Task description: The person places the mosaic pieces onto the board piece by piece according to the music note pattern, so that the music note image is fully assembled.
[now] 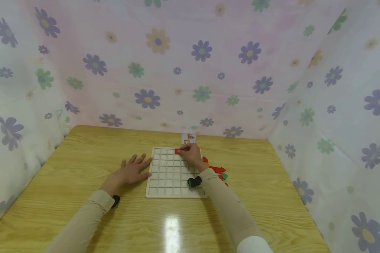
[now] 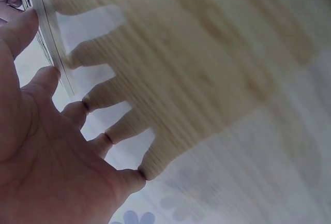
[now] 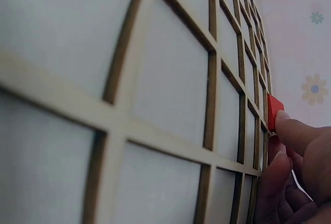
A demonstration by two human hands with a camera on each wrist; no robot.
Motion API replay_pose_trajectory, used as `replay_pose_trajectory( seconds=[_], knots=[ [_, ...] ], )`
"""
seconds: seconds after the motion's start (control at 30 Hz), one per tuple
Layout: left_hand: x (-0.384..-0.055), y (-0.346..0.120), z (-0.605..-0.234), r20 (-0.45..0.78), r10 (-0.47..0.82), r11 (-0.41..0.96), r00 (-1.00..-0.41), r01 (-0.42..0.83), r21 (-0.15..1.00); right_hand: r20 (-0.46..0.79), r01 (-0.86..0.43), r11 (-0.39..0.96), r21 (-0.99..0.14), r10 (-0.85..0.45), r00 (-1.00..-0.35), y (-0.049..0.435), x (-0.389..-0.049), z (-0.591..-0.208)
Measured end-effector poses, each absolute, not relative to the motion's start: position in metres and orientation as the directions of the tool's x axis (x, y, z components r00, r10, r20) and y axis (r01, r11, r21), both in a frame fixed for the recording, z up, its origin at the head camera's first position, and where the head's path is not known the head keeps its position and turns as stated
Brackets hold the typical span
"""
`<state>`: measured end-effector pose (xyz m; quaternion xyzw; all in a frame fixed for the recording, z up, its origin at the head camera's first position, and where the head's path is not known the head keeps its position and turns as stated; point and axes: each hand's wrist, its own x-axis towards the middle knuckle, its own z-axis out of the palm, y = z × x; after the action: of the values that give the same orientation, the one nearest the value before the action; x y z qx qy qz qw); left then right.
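A pale wooden board [image 1: 159, 172] divided into square cells lies flat on the table. At its far edge my right hand [image 1: 191, 154] pinches a small red piece [image 1: 177, 151] over the top row of cells. In the right wrist view the thumb presses on this red piece [image 3: 274, 109], with the other fingers curled below it. My left hand [image 1: 130, 172] lies palm down on the table with fingers spread. Its thumb and index fingertip meet the board's left edge, which also shows in the left wrist view as a pale strip [image 2: 44, 22].
Right of the board lie several loose pieces, among them a red arrow-shaped one [image 1: 218, 169] and a green one [image 1: 225, 176], partly hidden by my right arm. Behind the board is a printed card [image 1: 188, 137] with coloured shapes. A flowered curtain [image 1: 174, 84] encloses the table.
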<state>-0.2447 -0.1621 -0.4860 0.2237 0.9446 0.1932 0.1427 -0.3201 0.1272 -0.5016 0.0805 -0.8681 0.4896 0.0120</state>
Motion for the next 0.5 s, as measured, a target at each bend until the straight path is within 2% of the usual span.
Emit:
replay_pose_trajectory(
  seconds=[0.5],
  knots=[
    [-0.2436, -0.1620, -0.4858, -0.177, 0.474, 0.818, -0.863, 0.358, 0.449, 0.087, -0.127, 0.510, -0.851, -0.102, -0.991, 0.1246, -0.3222, -0.5036]
  ],
)
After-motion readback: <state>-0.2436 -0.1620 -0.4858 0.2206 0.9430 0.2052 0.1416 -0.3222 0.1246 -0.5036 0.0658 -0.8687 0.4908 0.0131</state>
